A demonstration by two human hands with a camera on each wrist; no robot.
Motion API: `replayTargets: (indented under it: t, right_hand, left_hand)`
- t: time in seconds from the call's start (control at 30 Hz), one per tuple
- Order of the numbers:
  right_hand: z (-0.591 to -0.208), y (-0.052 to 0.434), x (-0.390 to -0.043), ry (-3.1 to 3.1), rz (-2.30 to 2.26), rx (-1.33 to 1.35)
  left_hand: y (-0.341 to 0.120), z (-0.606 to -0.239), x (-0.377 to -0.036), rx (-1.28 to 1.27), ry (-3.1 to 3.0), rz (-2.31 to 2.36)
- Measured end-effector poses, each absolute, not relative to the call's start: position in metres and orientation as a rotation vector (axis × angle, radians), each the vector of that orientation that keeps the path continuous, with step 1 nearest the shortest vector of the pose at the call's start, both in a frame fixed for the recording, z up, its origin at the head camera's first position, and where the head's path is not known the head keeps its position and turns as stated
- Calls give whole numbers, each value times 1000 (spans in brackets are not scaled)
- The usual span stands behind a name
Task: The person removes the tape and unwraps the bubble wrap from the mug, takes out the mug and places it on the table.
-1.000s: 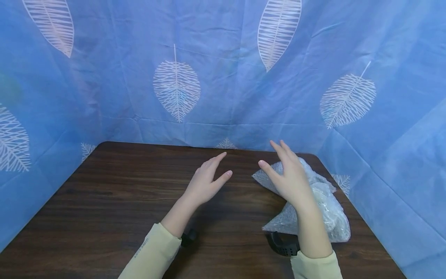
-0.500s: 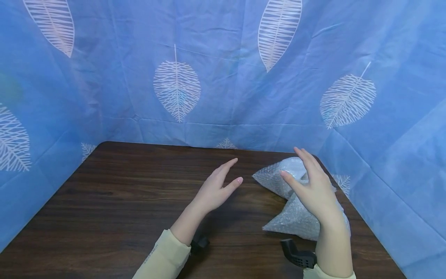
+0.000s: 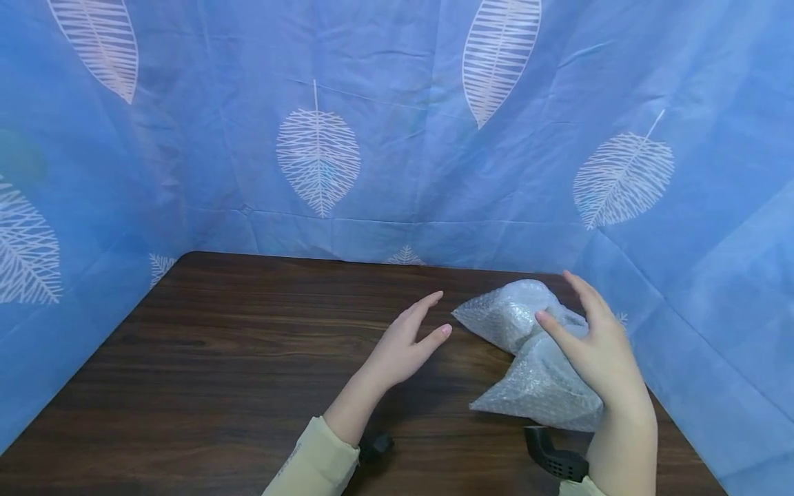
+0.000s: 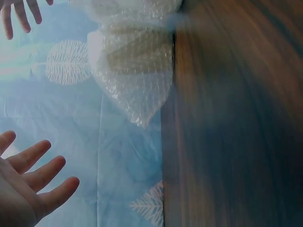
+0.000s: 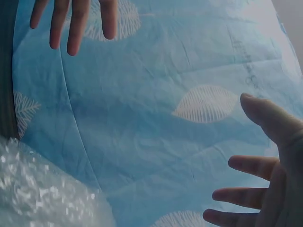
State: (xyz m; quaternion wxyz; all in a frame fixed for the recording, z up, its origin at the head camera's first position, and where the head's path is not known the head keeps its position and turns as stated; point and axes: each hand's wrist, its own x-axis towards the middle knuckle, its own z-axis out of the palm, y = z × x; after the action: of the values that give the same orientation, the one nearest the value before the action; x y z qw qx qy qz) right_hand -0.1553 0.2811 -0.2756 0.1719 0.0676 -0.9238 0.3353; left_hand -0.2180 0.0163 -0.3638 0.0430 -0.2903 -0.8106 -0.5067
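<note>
A heap of clear bubble wrap [image 3: 533,379] with two pointed ends lies on the right part of the dark wooden table [image 3: 217,365]. My left hand [image 3: 406,344] hovers to its left, fingers extended and thumb spread, holding nothing. Over the heap's right side, my right hand [image 3: 598,348] overlaps it in the head view, with thumb and fingers parted and nothing in the grasp. In the left wrist view, the bubble wrap [image 4: 137,71] hangs in a point beyond the left hand's fingers [image 4: 45,175]. The right wrist view has the right hand [image 5: 270,170] above the bubble wrap [image 5: 42,189].
Blue cloth [image 3: 397,172] printed with white leaves rises behind the table and along both sides. A black wrist mount [image 3: 555,458] sits under the right wrist, and another black mount [image 3: 375,448] under the left. The table's right edge runs close beside the bubble wrap.
Both hands have drifted right and slightly down, the right hand passing across the bubble wrap to its right side. The heap stays about where it was, more of it now uncovered.
</note>
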Motion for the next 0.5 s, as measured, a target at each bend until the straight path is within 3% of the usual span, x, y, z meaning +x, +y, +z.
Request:
replayTargets:
  t: [0.5]
  right_hand:
    - [-284,315,-153,-2720,1001,103]
  left_hand:
    - [47,-369,-212,-949,-2454,-1660]
